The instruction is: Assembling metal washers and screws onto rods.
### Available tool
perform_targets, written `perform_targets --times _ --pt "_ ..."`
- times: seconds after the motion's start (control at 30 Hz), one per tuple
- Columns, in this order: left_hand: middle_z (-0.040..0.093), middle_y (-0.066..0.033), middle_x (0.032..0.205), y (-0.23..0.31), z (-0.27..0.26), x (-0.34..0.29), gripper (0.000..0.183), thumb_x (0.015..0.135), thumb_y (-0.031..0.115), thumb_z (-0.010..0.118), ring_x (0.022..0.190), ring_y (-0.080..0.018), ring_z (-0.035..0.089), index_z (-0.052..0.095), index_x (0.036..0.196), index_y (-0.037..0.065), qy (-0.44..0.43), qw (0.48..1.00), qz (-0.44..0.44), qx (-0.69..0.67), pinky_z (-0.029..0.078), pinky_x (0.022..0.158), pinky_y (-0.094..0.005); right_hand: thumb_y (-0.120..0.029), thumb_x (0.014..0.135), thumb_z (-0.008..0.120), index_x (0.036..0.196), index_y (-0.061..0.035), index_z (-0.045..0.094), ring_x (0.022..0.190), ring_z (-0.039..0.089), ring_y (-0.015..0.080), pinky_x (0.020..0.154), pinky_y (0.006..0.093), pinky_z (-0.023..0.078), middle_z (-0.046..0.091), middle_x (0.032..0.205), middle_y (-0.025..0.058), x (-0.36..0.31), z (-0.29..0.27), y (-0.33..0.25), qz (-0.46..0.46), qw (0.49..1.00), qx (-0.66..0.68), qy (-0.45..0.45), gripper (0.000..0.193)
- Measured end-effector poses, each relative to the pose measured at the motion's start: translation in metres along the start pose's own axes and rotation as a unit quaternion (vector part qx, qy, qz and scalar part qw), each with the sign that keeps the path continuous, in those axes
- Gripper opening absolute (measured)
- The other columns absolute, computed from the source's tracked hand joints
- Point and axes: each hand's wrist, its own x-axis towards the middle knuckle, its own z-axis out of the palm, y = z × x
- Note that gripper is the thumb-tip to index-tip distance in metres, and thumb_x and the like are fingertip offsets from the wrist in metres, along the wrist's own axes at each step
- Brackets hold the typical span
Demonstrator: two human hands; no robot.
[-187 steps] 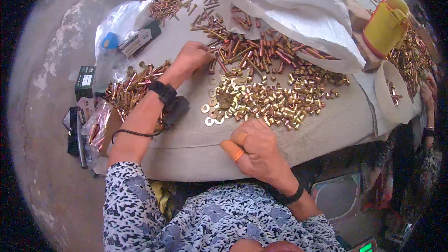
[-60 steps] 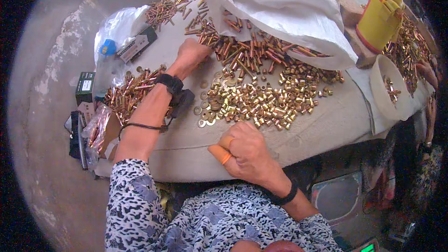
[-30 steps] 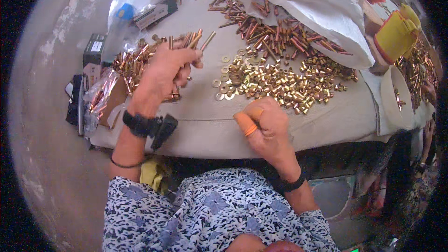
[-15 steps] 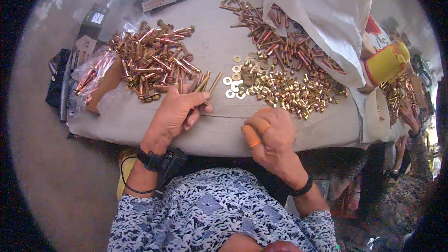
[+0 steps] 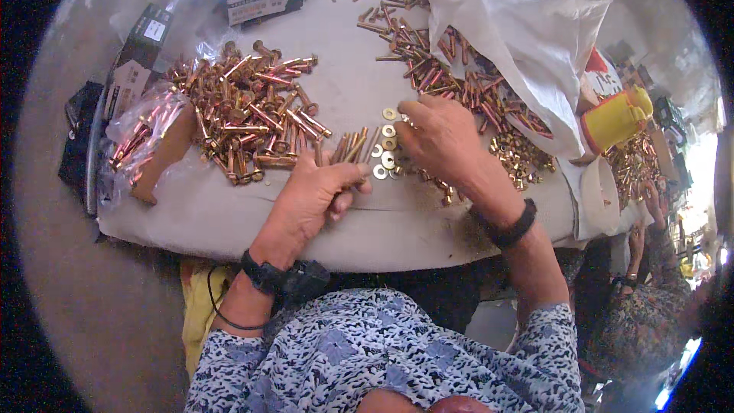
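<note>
Several thin golden metal studs (image 5: pixel 354 145) fan out of my left hand (image 5: pixel 313 193), whose fingers are wrapped round them. My right hand (image 5: pixel 449 136) hovers over small parts, fingertips pinched together; what they hold, if anything, is too small to make out. Flat brass-coloured washers (image 5: pixel 388 143) lie between my two hands. Partly hidden beneath my right hand and wrist is a heap of small golden sleeves or nuts (image 5: pixel 521 162). To the left of my left hand rises a pile of bolts with washers and nuts on them (image 5: pixel 256 111).
Loose studs (image 5: pixel 428 73) spread at the back right, partly under a white plastic sheet (image 5: pixel 520 46). A yellow container (image 5: pixel 615 121) stands at the right, near another person's hand (image 5: pixel 652 200). Boxes (image 5: pixel 264 6) and a bolt-filled plastic bag (image 5: pixel 145 134) sit left.
My right hand has moved forward and to the left, from the table's front edge to the washers and small parts. My left hand, still round the studs, has shifted slightly right.
</note>
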Motion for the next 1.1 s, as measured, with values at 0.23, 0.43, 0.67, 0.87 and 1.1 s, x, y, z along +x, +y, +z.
perform_targets --times 0.23,0.43,0.67,0.87,1.1 --pt "0.058 -0.0041 0.063 -0.006 0.004 0.002 0.012 0.079 0.014 0.059 0.039 -0.0034 0.04 0.054 0.078 0.002 0.015 0.999 -0.034 0.032 0.03 0.033 -0.0195 -0.014 0.068 0.061 0.074 -0.0047 0.063 0.071 0.062 0.031 0.062 0.0432 0.049 0.061 0.078 0.017 0.031 0.034 0.005 -0.016 0.989 -0.076 -0.126 0.012" --pt "0.059 -0.005 0.064 0.0 0.006 -0.001 0.013 0.079 0.013 0.059 0.039 -0.0041 0.041 0.054 0.078 0.002 0.011 0.997 -0.039 0.063 0.03 0.033 -0.0196 -0.018 0.073 0.055 0.07 -0.0012 0.06 0.069 0.06 0.0328 0.062 0.0435 0.048 0.058 0.073 0.0149 0.026 0.03 0.01 -0.001 0.994 -0.021 -0.109 0.018" --pt "0.058 -0.0049 0.063 -0.005 0.004 0.0 0.013 0.078 0.014 0.06 0.039 -0.0045 0.041 0.055 0.074 0.002 0.021 0.998 -0.022 0.047 0.03 0.033 -0.0199 -0.021 0.075 0.056 0.072 -0.0011 0.057 0.072 0.059 0.0332 0.064 0.0427 0.048 0.058 0.073 0.0155 0.032 0.046 0.017 0.001 0.994 -0.046 -0.1 0.02" --pt "0.057 -0.0036 0.062 -0.006 0.001 0.0 0.014 0.077 0.014 0.062 0.04 -0.0044 0.042 0.055 0.072 0.003 0.024 1.0 0.003 0.009 0.032 0.033 -0.0198 -0.018 0.074 0.055 0.075 -0.0014 0.057 0.073 0.059 0.0353 0.064 0.0439 0.048 0.058 0.076 0.0169 0.028 0.041 0.023 0.024 0.996 -0.009 -0.091 0.017" --pt "0.055 -0.0019 0.06 -0.01 -0.001 -0.005 0.016 0.077 0.015 0.064 0.041 -0.0045 0.044 0.056 0.07 0.003 0.051 0.998 0.017 -0.021 0.033 0.033 -0.0196 -0.016 0.073 0.055 0.075 -0.002 0.057 0.072 0.06 0.0345 0.062 0.0426 0.048 0.059 0.076 0.0154 0.032 0.037 0.019 0.052 0.987 -0.089 -0.127 0.014"
